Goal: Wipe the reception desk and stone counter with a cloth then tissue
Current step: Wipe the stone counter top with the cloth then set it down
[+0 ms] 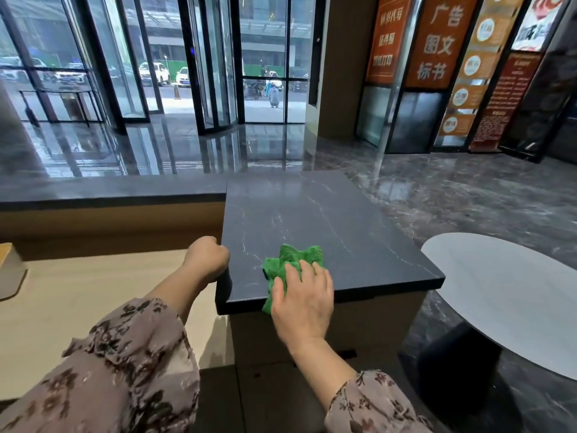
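A crumpled green cloth [292, 260] lies on the dark stone counter [327, 220] near its front edge. My right hand [304, 298] presses flat on the cloth, fingers spread over it, and part of the cloth hangs over the edge. My left hand [206, 259] is curled in a fist against the counter's left front corner, holding nothing that I can see. The lower beige reception desk [93, 285] stretches to the left below that hand. No tissue is in view.
A dark stone ledge [109, 190] runs along the back of the desk. A white box [9, 271] sits at the desk's far left. A round white table [505, 292] stands to the right, over glossy marble floor. Glass doors and orange signs lie beyond.
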`<state>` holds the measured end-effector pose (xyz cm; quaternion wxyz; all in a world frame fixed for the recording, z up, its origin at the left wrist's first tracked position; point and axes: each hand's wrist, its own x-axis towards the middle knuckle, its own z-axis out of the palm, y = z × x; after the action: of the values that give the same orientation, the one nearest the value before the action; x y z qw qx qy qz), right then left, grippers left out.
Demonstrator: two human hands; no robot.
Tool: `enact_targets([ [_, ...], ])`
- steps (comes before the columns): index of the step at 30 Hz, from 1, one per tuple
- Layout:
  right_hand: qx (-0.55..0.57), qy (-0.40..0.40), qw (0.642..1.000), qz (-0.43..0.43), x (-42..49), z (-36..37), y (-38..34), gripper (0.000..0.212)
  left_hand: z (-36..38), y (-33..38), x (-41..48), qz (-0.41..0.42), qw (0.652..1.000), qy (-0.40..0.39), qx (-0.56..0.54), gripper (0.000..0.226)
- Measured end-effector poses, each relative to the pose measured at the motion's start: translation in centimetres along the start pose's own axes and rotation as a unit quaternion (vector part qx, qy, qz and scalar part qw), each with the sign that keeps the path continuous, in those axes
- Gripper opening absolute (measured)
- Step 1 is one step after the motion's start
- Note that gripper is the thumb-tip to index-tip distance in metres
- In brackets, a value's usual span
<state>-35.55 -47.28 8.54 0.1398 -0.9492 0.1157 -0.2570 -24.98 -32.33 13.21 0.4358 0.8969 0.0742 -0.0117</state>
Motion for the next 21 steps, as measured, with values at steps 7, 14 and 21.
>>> enact_targets([
  [7,0.014,-0.044,0.985,-0.168,-2.0,1.3,-3.5,0.039,-0.7,-2.0,-1.3,-0.088,0.991,-0.014,-0.095,0.018],
  [14,0.003,-0.067,0.966,-0.250,-1.2,1.1,-3.0,0.043,-2.1,-4.0,-2.0,-0.137,0.986,-0.010,-0.096,0.021],
  [21,0.010,-0.081,0.939,-0.334,0.2,1.1,-5.0,0.032,-3.5,-6.1,-2.8,-0.183,0.973,0.007,-0.138,0.019],
])
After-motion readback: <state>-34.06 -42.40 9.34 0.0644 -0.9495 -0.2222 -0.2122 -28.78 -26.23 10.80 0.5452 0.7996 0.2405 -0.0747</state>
